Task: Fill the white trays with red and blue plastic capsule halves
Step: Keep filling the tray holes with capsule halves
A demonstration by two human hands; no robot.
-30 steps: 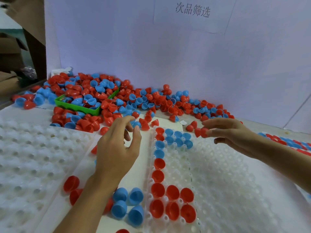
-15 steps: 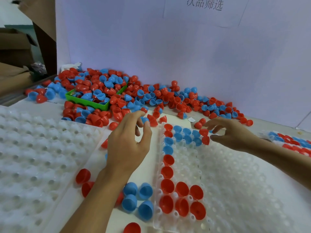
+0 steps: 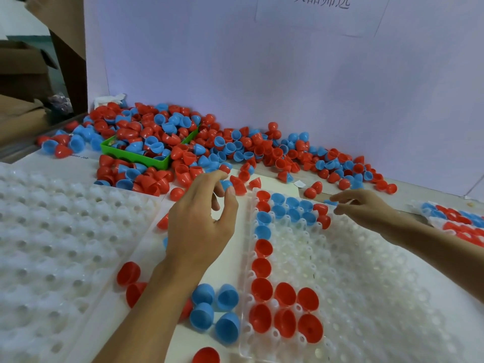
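A white tray lies in front of me. Red and blue capsule halves fill its left column, part of its far rows and a near-left cluster. My right hand hovers over the tray's far edge with its fingers apart and nothing in them, just right of two red halves seated in the tray. My left hand reaches past the tray's far left corner. Its thumb and forefinger close around a blue half at the edge of the big loose pile.
A second white tray lies empty at the left. A green bin sits in the pile. Loose blue halves and red halves lie between the trays. Another filled tray is at the right. A white wall stands behind.
My right hand has set its red half into the tray's far rows and opened. My left hand stays at the pile's edge, fingers closing on the blue half. The view has tilted down.
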